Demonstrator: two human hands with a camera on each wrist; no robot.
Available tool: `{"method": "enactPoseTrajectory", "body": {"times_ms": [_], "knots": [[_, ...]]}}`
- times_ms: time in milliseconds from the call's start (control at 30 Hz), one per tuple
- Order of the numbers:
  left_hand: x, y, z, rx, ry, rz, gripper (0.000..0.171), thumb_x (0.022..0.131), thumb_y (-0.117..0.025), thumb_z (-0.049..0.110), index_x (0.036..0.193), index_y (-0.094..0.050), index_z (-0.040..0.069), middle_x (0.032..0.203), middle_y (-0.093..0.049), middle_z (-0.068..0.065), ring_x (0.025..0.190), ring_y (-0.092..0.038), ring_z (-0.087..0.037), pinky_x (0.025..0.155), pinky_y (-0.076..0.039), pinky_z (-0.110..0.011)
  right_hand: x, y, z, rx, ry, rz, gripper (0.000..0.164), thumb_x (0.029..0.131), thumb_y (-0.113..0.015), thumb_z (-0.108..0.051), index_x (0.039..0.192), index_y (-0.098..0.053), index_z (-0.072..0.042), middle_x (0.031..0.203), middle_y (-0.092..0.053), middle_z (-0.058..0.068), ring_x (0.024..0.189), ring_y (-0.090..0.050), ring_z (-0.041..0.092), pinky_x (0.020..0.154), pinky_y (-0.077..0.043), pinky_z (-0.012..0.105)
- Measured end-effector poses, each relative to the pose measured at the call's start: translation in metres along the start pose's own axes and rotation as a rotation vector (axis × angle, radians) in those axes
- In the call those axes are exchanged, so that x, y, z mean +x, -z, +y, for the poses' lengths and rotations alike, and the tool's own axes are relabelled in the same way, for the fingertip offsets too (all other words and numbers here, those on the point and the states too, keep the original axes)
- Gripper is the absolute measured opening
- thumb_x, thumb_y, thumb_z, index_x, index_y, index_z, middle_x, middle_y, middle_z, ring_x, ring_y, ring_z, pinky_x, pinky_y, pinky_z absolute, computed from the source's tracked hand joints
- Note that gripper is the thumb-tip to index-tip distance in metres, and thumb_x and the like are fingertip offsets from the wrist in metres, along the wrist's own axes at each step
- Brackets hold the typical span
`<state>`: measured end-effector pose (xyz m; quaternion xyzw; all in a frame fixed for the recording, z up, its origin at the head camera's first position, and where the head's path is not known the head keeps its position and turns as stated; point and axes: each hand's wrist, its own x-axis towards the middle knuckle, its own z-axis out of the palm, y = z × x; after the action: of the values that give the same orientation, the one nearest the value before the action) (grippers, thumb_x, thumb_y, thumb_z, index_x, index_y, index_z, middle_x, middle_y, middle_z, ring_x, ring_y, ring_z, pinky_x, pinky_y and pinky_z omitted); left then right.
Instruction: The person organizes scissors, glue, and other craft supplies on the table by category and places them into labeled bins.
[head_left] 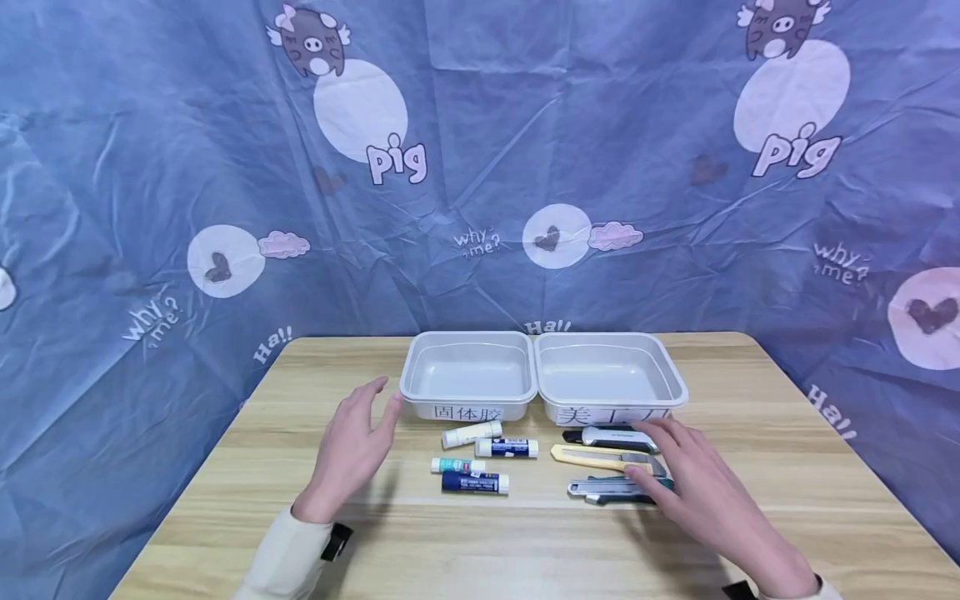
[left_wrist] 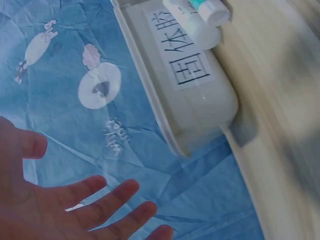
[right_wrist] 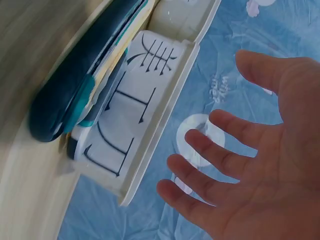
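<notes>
My left hand [head_left: 354, 454] hovers left of several glue sticks, fingers spread, holding nothing. Among these are a cream glue stick [head_left: 471, 435], a white one with a navy label [head_left: 517, 448], a teal-and-white one [head_left: 456, 466] and a dark blue one [head_left: 467, 482]. On the other side, my right hand [head_left: 701, 487] reaches over the handle ends of several utility knives. Its palm and loosely extended fingers show without anything in them in the right wrist view. A black-and-silver knife [head_left: 609, 437], a yellow knife [head_left: 592, 456] and a grey-and-green pair [head_left: 600, 490] lie there.
Behind the sticks stands a white tray [head_left: 468, 400] with a label in Chinese characters. A second labelled tray [head_left: 611, 400] adjoins it on the right, behind the knives. A blue patterned cloth [head_left: 480, 192] hangs past the far edge of the wooden table [head_left: 480, 550].
</notes>
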<state>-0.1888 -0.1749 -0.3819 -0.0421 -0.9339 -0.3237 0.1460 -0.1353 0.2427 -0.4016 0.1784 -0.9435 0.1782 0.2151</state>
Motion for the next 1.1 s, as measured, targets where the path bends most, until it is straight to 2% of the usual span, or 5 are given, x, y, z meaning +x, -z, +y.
{"method": "enactPoseTrajectory", "body": {"times_ms": [200, 467, 733, 967, 1100], "knots": [[0.010, -0.004, -0.007, -0.101, 0.040, 0.042, 0.057, 0.101, -0.044, 0.048, 0.140, -0.048, 0.007, 0.132, -0.058, -0.014, 0.126, -0.050, -0.035, 0.103, -0.038, -0.052, 0.010, -0.007, -0.010, 0.001, 0.037, -0.029, 0.052, 0.085, -0.076, -0.033, 0.128, -0.059, -0.010, 0.122, -0.059, 0.007, 0.113, -0.055, 0.031, 0.091, -0.043, 0.051], [0.025, -0.009, -0.012, -0.195, 0.044, 0.118, 0.049, 0.101, -0.048, 0.039, 0.138, -0.049, 0.007, 0.121, -0.063, -0.013, 0.116, -0.056, -0.033, 0.097, -0.042, -0.051, 0.023, -0.019, -0.029, -0.012, 0.084, -0.098, 0.051, 0.086, -0.073, -0.039, 0.128, -0.060, -0.013, 0.122, -0.061, 0.000, 0.114, -0.058, 0.021, 0.090, -0.049, 0.045], [0.041, -0.020, -0.013, -0.234, 0.072, 0.070, 0.051, 0.101, -0.047, 0.039, 0.141, -0.044, 0.007, 0.124, -0.062, -0.013, 0.114, -0.057, -0.031, 0.097, -0.043, -0.047, 0.033, -0.036, -0.050, -0.060, 0.169, -0.138, 0.043, 0.087, -0.071, -0.043, 0.121, -0.065, -0.018, 0.118, -0.064, -0.003, 0.109, -0.061, 0.016, 0.086, -0.052, 0.039], [0.053, -0.029, -0.016, -0.276, 0.095, 0.066, 0.050, 0.102, -0.047, 0.038, 0.140, -0.046, 0.005, 0.124, -0.063, -0.016, 0.110, -0.061, -0.032, 0.095, -0.047, -0.045, 0.046, -0.042, -0.064, -0.030, 0.160, -0.198, 0.041, 0.092, -0.063, -0.048, 0.120, -0.066, -0.017, 0.118, -0.065, 0.000, 0.108, -0.063, 0.019, 0.087, -0.052, 0.040], [0.059, -0.036, -0.019, -0.305, 0.117, 0.069, 0.050, 0.101, -0.048, 0.036, 0.139, -0.047, 0.003, 0.124, -0.063, -0.018, 0.109, -0.062, -0.034, 0.094, -0.048, -0.046, 0.053, -0.047, -0.071, -0.010, 0.174, -0.209, 0.036, 0.091, -0.065, -0.045, 0.116, -0.067, -0.018, 0.109, -0.066, -0.005, 0.098, -0.064, 0.013, 0.079, -0.053, 0.036]]}}
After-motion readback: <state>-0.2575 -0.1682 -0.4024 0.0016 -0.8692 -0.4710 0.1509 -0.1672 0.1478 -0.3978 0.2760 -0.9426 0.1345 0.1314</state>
